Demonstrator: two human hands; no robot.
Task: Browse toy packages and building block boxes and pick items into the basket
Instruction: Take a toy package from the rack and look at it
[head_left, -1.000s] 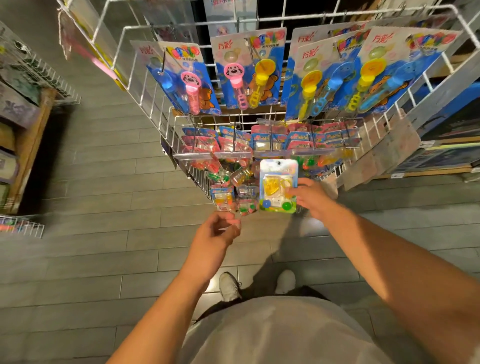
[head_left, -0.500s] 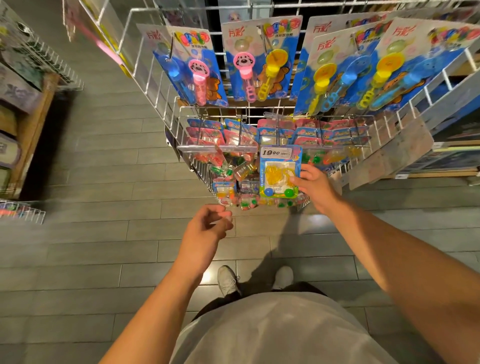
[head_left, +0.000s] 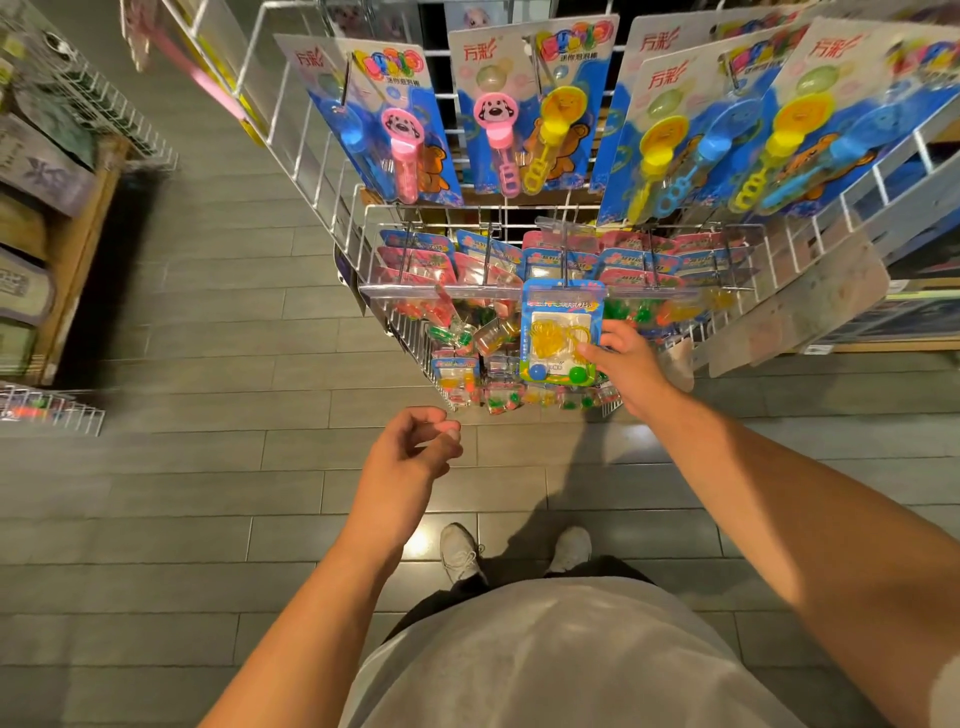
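Observation:
A small blue-edged blister pack (head_left: 558, 332) with a yellow toy and two little balls hangs at the front of the white wire rack (head_left: 395, 332). My right hand (head_left: 626, 371) pinches its right edge, thumb on the front. My left hand (head_left: 415, 449) hovers lower left of the rack, fingers loosely curled, holding nothing. Several similar small packs (head_left: 467, 260) hang on the hooks behind. Large bubble-wand cards (head_left: 530, 109) hang on the row above. No basket is in view.
A wooden shelf (head_left: 67, 249) with grey packages stands at the left, and a low wire bin (head_left: 52, 410) sits below it. More shelving (head_left: 914, 312) lies right of the rack. Grey floor tiles (head_left: 208, 493) spread under my feet.
My right hand has lifted the blister pack up toward the hook row. My left hand has let go of the small packs it touched and dropped back away from the rack.

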